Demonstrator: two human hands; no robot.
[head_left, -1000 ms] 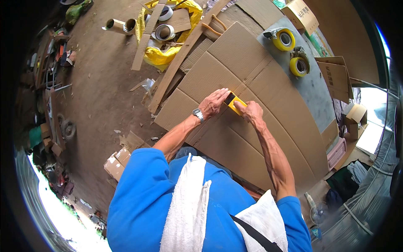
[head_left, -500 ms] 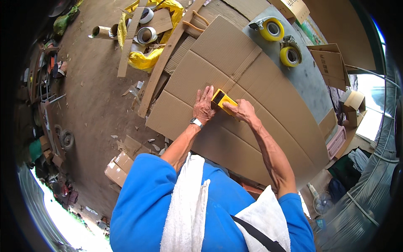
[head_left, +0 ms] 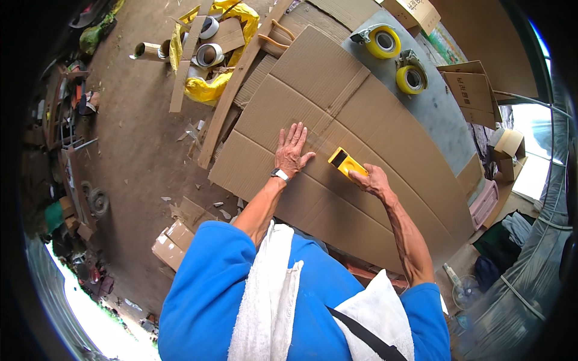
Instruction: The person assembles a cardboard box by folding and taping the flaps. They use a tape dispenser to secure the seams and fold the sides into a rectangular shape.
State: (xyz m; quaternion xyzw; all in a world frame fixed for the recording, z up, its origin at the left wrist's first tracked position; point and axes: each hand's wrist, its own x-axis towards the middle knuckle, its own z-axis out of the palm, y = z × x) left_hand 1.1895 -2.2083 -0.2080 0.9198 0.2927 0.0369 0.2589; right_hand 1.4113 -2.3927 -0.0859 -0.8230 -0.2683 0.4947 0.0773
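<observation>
A large brown corrugated cardboard sheet (head_left: 373,138) lies flat in front of me, marked with crease lines. My left hand (head_left: 292,153) rests palm down on its left part, fingers spread, with a watch on the wrist. To its right, my right hand (head_left: 374,180) grips the rear end of a yellow block-shaped hand tool (head_left: 347,162). That tool has a black patch at its far end; its exact kind is unclear. It sits on or just over the cardboard, apart from my left hand. A faint shiny strip (head_left: 318,144) shows on the sheet between the hands.
Two yellow tape rolls in metal dispensers (head_left: 383,42) stand on the grey tabletop (head_left: 433,114) beyond the sheet. Along the left edge lies a wooden plank (head_left: 232,90). A yellow sack (head_left: 208,87) with tape cores is farther left. Cardboard boxes (head_left: 469,90) stand at the right.
My right hand has drawn the yellow tool right and toward me, away from my left hand. The left thumb now points outward, and the shiny strip is uncovered.
</observation>
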